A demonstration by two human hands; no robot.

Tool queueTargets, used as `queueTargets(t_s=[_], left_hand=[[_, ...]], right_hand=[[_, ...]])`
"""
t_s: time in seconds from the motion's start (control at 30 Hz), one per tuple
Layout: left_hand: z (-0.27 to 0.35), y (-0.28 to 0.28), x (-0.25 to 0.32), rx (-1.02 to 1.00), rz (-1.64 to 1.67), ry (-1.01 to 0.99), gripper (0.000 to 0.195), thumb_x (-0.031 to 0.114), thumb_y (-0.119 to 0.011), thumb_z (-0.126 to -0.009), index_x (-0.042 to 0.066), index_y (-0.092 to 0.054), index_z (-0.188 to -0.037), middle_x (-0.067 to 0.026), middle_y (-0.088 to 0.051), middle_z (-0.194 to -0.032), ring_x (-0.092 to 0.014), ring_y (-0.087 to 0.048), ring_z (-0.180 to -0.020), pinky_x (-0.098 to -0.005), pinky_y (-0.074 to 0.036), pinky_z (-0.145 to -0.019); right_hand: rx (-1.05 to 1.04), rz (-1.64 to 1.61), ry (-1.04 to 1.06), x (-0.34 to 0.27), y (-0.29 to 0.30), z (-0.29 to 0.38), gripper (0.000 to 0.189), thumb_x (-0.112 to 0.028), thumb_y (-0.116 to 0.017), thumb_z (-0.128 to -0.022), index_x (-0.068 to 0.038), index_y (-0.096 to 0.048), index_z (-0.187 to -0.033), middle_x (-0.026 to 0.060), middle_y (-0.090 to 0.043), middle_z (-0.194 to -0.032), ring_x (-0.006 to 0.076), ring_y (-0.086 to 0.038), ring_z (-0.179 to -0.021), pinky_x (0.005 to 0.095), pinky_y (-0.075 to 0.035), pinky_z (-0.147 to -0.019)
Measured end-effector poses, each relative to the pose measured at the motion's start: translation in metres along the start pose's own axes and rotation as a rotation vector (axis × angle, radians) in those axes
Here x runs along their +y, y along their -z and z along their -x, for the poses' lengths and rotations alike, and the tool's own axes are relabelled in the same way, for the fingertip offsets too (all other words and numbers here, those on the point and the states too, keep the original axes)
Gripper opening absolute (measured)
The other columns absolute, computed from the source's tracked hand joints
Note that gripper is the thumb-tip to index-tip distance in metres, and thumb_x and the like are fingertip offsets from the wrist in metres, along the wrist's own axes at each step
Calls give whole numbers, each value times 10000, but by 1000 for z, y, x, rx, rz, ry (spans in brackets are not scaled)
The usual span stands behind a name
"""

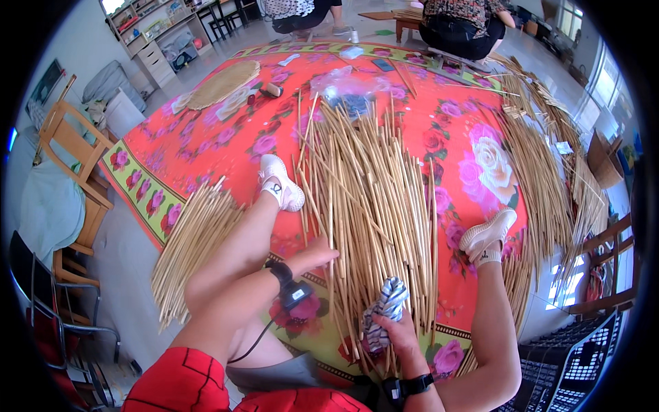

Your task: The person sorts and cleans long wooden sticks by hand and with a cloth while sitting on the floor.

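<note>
A loose pile of long, straw-coloured stalks [370,195] lies between my legs, pointing away from me. At the pile's left edge my left hand [323,251] has its fingers around a single stalk [331,206]. A crumpled striped cloth [386,309] is gripped in my right hand [399,332], over the near ends of the pile. Part of my right palm is hidden by the cloth. Under the pile spreads a red floral mat [206,139] with a green border.
Another stalk bundle [198,252] lies left of my leg; long stalks [540,170] line the right side. A woven oval mat [224,85], a brush [273,90] and a phone [382,64] lie farther off. Two people sit at the far edge. A black plastic crate [566,360] stands at lower right.
</note>
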State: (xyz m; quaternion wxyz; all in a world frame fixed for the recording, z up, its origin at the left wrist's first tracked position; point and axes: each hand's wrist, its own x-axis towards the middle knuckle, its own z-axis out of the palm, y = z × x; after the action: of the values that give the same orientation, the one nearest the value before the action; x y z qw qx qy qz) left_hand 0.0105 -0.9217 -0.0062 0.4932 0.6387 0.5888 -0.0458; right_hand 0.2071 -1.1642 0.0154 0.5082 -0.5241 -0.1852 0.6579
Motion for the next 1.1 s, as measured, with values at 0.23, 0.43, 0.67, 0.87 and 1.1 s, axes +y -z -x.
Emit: queueTargets(t_s=[0.23, 0.43, 0.67, 0.87, 1.1], left_hand=[[66, 4, -11, -239, 345, -57, 161, 165, -493, -913, 26, -523, -988, -63, -580, -788, -159, -598, -650, -288, -506, -534], [183, 37, 35, -603, 570, 10, 145, 159, -432, -975, 37, -474, -1040, -60, -571, -868, -149, -596, -800, -294, -514, -665], [209, 30, 29, -670, 388, -252, 213, 236, -433, -996, 67, -432, -1126, -47, -562, -968, -95, -564, -773, -219, -455, -632], [170, -10, 55, -717, 242, -172, 218, 238, -424, -1006, 86, -442, -1161, -10, -527, -818, -69, -542, -702, -227, -471, -619], [148, -56, 75, -430, -200, -623, 315, 232, -476, -967, 47, -474, -1221, -77, -576, -857, -152, -547, -668, -289, -470, -634]], right_hand=[[2, -50, -15, -14, -12, 6, 281, -48, -708, -756, -24, -611, -1019, 45, -653, -916, 165, -633, -818, 313, -517, -757], [-27, -151, -39, -17, -15, 9, 265, -83, -719, -762, -25, -612, -997, 50, -656, -875, 168, -639, -784, 313, -521, -728], [-104, -298, 13, -16, -22, 9, 242, -100, -671, -820, -20, -596, -1036, 70, -657, -924, 183, -645, -797, 320, -531, -737], [-104, -539, 153, -34, -1, 8, 288, -166, -620, -893, -34, -530, -1133, 81, -651, -942, 203, -652, -834, 351, -547, -746], [13, -739, 470, -59, 23, 10, 338, -215, -539, -943, -15, -481, -1209, 107, -608, -1097, 232, -616, -987, 384, -499, -896]])
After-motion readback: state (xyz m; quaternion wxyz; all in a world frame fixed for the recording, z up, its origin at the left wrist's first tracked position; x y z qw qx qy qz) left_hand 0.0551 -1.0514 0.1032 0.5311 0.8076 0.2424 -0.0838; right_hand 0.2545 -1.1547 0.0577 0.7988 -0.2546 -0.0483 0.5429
